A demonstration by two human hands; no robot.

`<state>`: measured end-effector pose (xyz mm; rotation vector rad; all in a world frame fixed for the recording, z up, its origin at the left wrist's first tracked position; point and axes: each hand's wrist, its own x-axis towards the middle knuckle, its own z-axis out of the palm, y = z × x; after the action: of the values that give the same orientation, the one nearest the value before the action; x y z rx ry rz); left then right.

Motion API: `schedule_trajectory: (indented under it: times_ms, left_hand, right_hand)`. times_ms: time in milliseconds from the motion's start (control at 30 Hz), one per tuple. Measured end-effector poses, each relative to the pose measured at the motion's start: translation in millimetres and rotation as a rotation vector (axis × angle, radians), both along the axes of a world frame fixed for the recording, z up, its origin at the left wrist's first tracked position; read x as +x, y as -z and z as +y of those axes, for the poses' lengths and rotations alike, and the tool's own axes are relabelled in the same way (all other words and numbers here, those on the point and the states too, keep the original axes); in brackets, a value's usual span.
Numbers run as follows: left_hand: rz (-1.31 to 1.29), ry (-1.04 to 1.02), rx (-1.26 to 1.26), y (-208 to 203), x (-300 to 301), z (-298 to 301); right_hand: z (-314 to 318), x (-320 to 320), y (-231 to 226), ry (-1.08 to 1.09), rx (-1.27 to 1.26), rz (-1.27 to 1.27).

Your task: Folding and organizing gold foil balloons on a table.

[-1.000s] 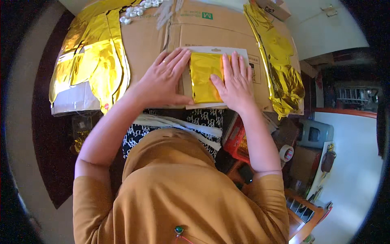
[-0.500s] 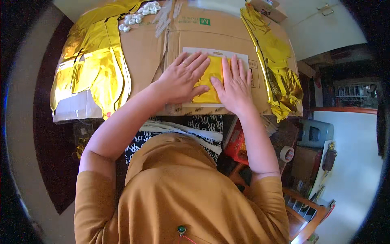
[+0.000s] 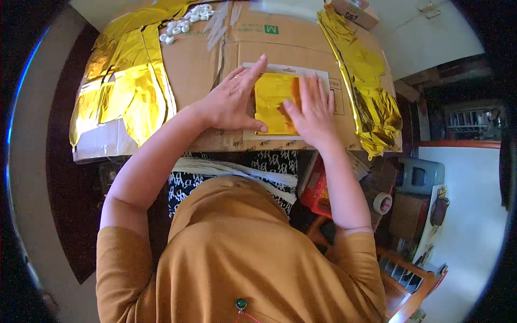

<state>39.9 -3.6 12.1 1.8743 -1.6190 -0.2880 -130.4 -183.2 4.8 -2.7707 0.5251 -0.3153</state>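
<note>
A folded gold foil sheet [image 3: 273,99] lies on a white card [image 3: 269,68] with a hanging slot at its far edge. My left hand [image 3: 229,105] is at the left edge of the foil, tilted on its side. Its fingers are stretched out and its thumb stands apart near the foil's near left corner. My right hand [image 3: 315,116] rests with spread fingers on the right part of the foil and card, covering that side. Neither hand grips anything.
Cardboard [image 3: 186,70] covers the work surface. Flat gold foil balloons [image 3: 116,86] lie at the left, more crumpled gold foil [image 3: 366,81] at the right. White ribbon coils [image 3: 186,21] and clear straws [image 3: 218,32] lie at the back. A tape roll [image 3: 383,203] is below right.
My left hand has slid left off the foil and turned onto its side, uncovering the foil's left part. The right hand has stayed nearly in place.
</note>
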Motion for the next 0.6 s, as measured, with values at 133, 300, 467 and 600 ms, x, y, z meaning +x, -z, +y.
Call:
schedule_trajectory:
  times_ms: [133,300,467,600]
  left_hand:
    - [0.221,-0.041,-0.087,-4,7,12]
    - [0.038,-0.07,-0.031,-14,6,26]
    - [-0.006,-0.111,0.027,-17,1,37]
    - [-0.026,-0.123,0.032,-16,3,40]
  right_hand:
    - [-17,-12,-6,-0.015,0.488,-0.34]
    - [-50,-39,-8,-0.046,0.41,-0.357]
    - [-63,-49,-11,-0.028,0.505,-0.217]
    - [-57,-47,-18,-0.082,0.413,-0.265]
